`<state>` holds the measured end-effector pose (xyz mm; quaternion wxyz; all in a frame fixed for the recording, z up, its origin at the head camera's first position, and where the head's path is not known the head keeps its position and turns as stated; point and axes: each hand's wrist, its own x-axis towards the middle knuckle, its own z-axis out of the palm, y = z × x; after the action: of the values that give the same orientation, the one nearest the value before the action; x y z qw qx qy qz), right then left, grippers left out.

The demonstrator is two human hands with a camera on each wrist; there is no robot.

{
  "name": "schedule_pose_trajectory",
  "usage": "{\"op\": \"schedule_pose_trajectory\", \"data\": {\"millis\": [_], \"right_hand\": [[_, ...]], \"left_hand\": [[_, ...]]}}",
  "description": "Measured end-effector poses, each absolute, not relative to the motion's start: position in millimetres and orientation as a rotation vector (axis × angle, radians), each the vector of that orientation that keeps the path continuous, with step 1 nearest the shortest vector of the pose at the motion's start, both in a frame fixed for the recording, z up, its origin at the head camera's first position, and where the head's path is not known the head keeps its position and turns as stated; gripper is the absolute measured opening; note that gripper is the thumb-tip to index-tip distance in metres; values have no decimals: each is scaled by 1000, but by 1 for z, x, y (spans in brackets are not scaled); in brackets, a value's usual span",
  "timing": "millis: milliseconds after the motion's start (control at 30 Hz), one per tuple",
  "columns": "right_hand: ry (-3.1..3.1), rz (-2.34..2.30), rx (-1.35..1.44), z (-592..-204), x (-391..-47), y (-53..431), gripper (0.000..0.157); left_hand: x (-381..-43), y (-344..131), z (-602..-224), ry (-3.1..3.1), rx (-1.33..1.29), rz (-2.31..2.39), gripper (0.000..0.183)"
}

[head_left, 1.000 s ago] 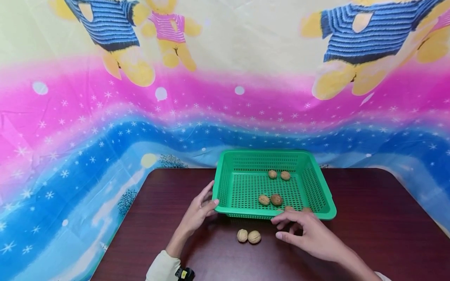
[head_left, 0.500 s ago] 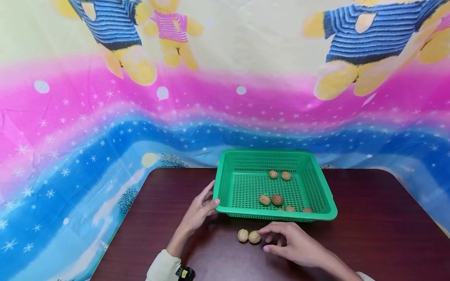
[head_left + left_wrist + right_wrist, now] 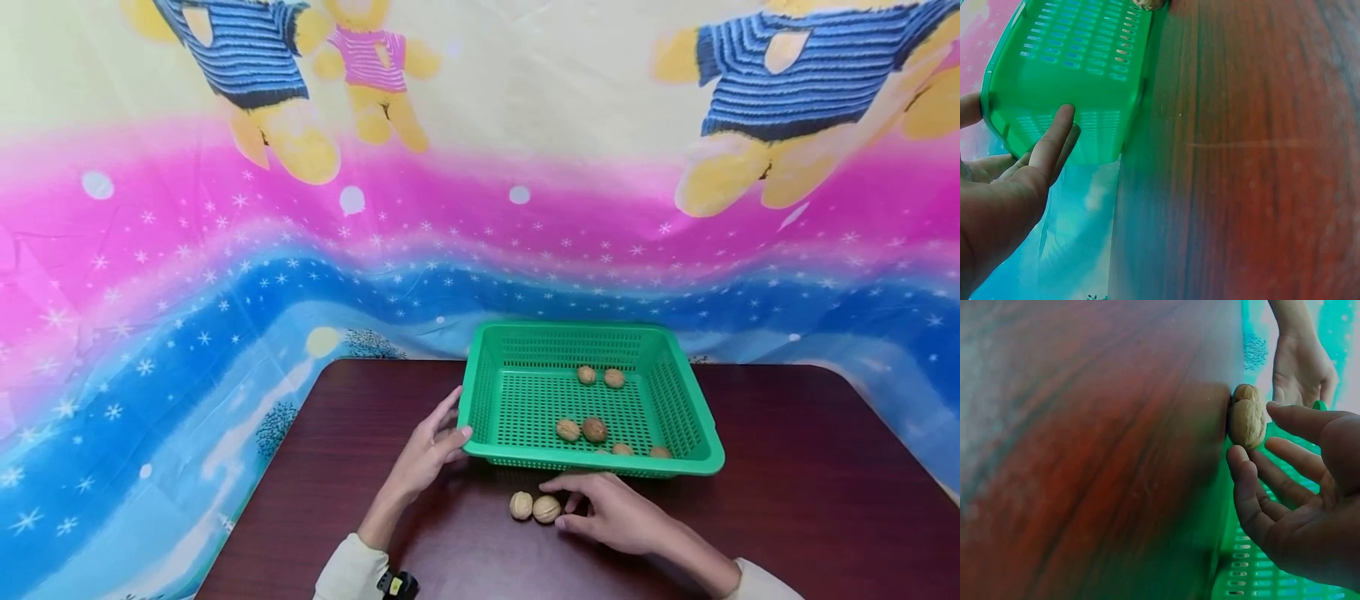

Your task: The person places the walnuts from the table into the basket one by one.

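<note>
Two pale walnuts lie side by side on the table in front of the green plastic basket: a left walnut and a right walnut. My right hand is at the right walnut, its thumb and fingers apart around the near end. In the right wrist view the fingertips come very close to that walnut; contact is hard to tell. My left hand rests at the basket's left front corner. Its fingers lie fairly straight against the outer wall, as the left wrist view shows.
Inside the basket are several walnuts, some partly hidden by the front rim. The dark red-brown wooden table extends to both sides. Behind it hangs a printed cloth with bears, close to the basket's back.
My right hand has moved left and toward me from the basket's front rim to the right walnut. The left hand stays at the basket corner, and the walnuts keep their places.
</note>
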<state>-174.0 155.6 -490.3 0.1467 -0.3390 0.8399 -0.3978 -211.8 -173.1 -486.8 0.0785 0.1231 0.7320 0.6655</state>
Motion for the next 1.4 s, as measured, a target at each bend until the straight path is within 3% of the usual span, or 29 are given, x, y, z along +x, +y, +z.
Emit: {"op": "schedule_pose_trajectory", "data": {"millis": [500, 1400], "right_hand": [[2494, -1089, -1103, -496, -172, 146, 29], [2394, -1271, -1105, -466, -159, 148, 24]], "left_hand": [[-213, -173, -487, 2205, 385, 1980, 74], [-213, -173, -487, 2214, 380, 1973, 76]]}}
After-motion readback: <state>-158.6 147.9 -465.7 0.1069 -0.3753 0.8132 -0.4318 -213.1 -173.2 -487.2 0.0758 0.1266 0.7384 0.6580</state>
